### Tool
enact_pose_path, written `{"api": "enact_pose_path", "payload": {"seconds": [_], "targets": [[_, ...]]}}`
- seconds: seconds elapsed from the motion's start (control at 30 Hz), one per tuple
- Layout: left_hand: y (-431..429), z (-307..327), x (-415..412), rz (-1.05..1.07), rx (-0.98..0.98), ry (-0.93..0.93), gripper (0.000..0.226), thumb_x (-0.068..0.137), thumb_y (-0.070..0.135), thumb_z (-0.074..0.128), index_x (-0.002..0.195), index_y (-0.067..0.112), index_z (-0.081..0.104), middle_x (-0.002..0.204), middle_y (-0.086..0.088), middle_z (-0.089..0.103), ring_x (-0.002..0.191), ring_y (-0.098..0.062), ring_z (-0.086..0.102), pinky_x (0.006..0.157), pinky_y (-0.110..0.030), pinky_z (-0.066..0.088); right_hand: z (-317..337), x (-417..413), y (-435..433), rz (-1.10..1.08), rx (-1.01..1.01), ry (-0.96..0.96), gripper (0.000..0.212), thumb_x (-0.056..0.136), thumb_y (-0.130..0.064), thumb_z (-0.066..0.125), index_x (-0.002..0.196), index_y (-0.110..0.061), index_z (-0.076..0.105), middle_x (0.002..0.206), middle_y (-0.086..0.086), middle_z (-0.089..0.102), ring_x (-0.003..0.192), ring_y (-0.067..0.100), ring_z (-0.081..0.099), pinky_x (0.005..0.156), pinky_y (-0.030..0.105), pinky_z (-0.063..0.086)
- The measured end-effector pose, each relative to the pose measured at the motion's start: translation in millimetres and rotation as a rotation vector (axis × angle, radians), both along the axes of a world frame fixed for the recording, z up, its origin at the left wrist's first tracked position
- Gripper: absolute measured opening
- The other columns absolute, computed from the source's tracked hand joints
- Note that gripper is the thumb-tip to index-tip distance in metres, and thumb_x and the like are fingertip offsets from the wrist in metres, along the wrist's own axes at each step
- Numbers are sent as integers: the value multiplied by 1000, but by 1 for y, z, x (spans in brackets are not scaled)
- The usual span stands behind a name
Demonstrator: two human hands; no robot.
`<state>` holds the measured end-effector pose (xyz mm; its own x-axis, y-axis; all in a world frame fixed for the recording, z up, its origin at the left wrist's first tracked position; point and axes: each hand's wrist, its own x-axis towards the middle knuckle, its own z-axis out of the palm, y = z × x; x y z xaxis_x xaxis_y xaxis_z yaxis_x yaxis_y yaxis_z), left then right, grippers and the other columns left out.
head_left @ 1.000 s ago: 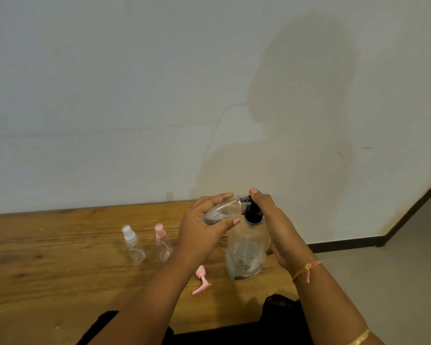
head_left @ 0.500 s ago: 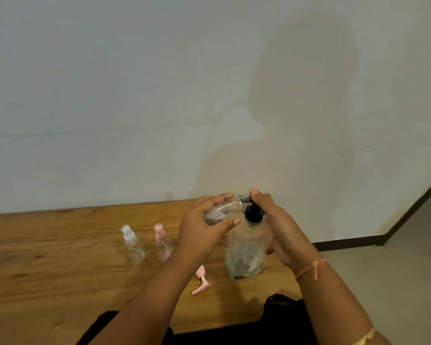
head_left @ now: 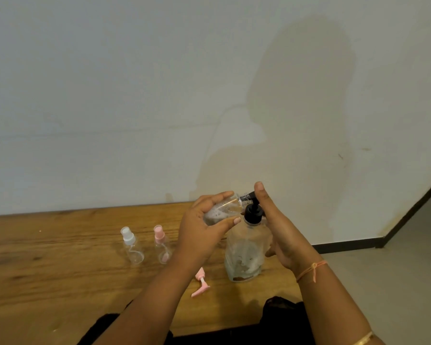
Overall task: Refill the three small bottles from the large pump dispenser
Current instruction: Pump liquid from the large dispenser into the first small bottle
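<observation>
My left hand grips a small clear bottle tilted on its side, its open mouth held against the black pump spout; foamy liquid sits inside it. The large clear pump dispenser stands on the wooden table, nearly empty. My right hand rests on the black pump head, a finger on top. Two more small bottles stand to the left: one with a white spray cap, one with a pink cap. A loose pink pump cap lies on the table near the dispenser.
A plain white wall rises right behind the table. The table's right end is just past the dispenser, with grey floor and a dark baseboard beyond. Dark clothing shows at the table's near edge.
My right hand's finger and the pump head have risen slightly. The small bottle stays at the spout in my left hand.
</observation>
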<state>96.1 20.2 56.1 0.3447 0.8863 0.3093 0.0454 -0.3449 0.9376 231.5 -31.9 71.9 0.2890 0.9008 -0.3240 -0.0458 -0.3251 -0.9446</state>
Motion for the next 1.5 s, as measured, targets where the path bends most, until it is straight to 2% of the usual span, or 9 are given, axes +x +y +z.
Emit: {"api": "enact_pose_path", "payload": {"seconds": [0.13,0.37,0.53,0.73,0.93,1.1,1.23,1.37,1.5], "targets": [[2,-2,0,-16,-23,5,49,68,6,80,103,35,64,107,6,64,93,13,57,75,-1,43,-3,1,1,-13,17,19,107,33,-93,53,126,-40,52,136,-3,52,129,29,42,103,65,28],[6,-7,0,-25,-36,32,48,66,6,81,105,31,66,109,2,65,96,7,59,75,-2,43,-2,3,2,-60,46,6,51,75,-69,49,108,-32,63,101,-13,65,115,23,51,102,61,33],[3,-4,1,-8,-1,7,49,67,9,81,102,39,64,107,9,65,100,4,59,80,-5,44,-1,0,0,-20,10,6,101,36,-95,49,123,-45,53,133,-6,55,128,28,43,102,65,29],[1,-2,0,-14,-17,-11,48,68,9,80,101,40,64,106,10,65,99,5,59,79,-5,45,2,1,-1,31,13,11,112,31,-100,42,130,-48,45,145,-3,43,134,31,35,102,69,26],[2,-5,1,-33,-66,-13,48,68,5,79,101,37,64,108,4,65,93,11,59,74,-2,43,0,0,-2,-27,35,3,97,41,-90,55,121,-35,57,128,-4,59,125,27,45,102,64,30],[1,-7,1,-22,-92,-14,48,67,8,80,99,40,64,108,4,65,94,6,60,73,-5,46,6,-3,-2,-59,58,-15,39,79,-65,48,99,-35,61,101,-11,63,114,20,51,104,57,33],[-1,-5,2,-16,-67,-41,48,68,8,79,98,41,63,105,6,65,92,8,59,73,-5,46,6,-6,-6,-62,74,9,56,57,-80,49,94,-41,62,108,-10,64,116,22,52,105,58,33],[-2,-4,4,-6,-61,-44,49,68,9,79,97,45,62,105,9,65,94,5,60,76,-7,46,6,-6,-5,-31,24,-5,91,37,-96,44,111,-45,57,133,-2,55,126,27,45,104,62,29],[-2,-5,4,-1,-45,-38,49,68,9,80,97,45,62,103,8,64,90,9,59,74,-4,45,7,-6,-5,-42,50,-2,77,47,-86,45,111,-44,56,133,-2,54,125,25,45,106,60,29]]}}
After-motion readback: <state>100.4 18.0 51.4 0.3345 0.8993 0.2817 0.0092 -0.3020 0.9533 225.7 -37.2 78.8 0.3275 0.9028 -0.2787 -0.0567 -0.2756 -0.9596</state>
